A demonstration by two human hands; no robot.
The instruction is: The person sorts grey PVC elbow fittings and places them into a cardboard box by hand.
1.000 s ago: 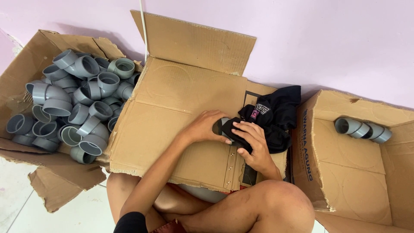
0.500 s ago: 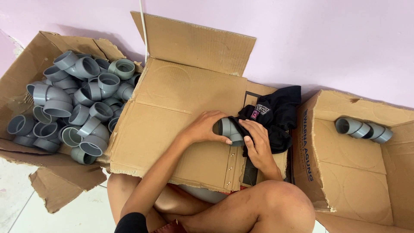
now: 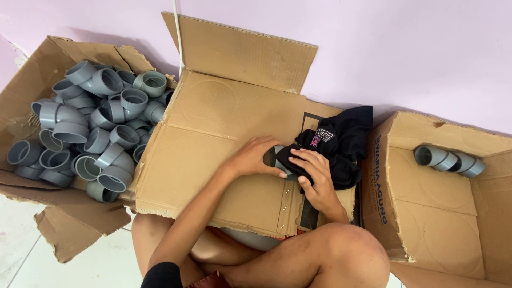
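My left hand (image 3: 255, 156) grips a grey pipe elbow (image 3: 275, 154) over a flattened cardboard sheet (image 3: 213, 138) that lies across my lap. My right hand (image 3: 316, 176) presses a black cloth (image 3: 341, 141) against the elbow, so most of the fitting is hidden. The rest of the cloth is bunched up just behind my right hand, on the sheet's right end.
An open carton (image 3: 21, 90) on the left holds several grey pipe elbows (image 3: 96, 128). Another carton (image 3: 448, 213) on the right holds a few grey elbows (image 3: 448, 160) at its back. A pink wall runs behind; white tile floor shows at the lower left.
The cloth in my right hand has shifted over the elbow, which showed more half a second ago. My left hand has kept its grip in the same spot.
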